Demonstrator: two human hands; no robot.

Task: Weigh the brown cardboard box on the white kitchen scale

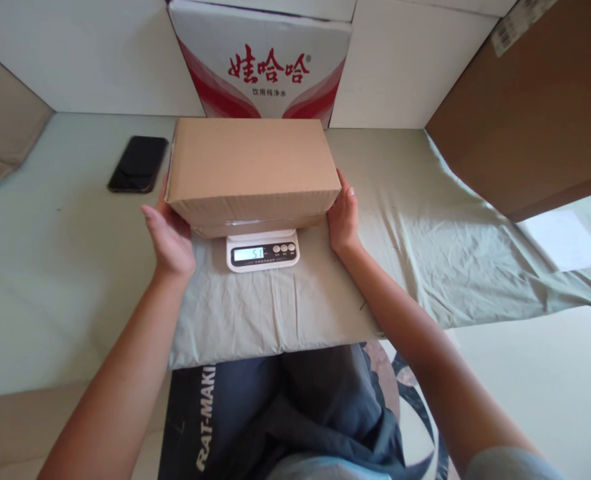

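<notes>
A closed brown cardboard box (255,160) is over a small white digital scale (262,265), whose lit display seems to read 51. The box hides the scale's weighing plate, so I cannot tell whether its full weight rests there. Against the box's left side is my left hand (172,240), thumb up and fingers reaching behind the edge. My right hand (344,210) grips the lower right corner. Between them, the two hands hold the box from both sides.
A black phone (138,164) lies left of the box on the pale green cloth (65,267). Behind stands a white and red carton (270,67) with Chinese lettering. A large brown carton (535,113) is at the right, near a white sheet (562,240). The cloth's front edge hangs near my legs.
</notes>
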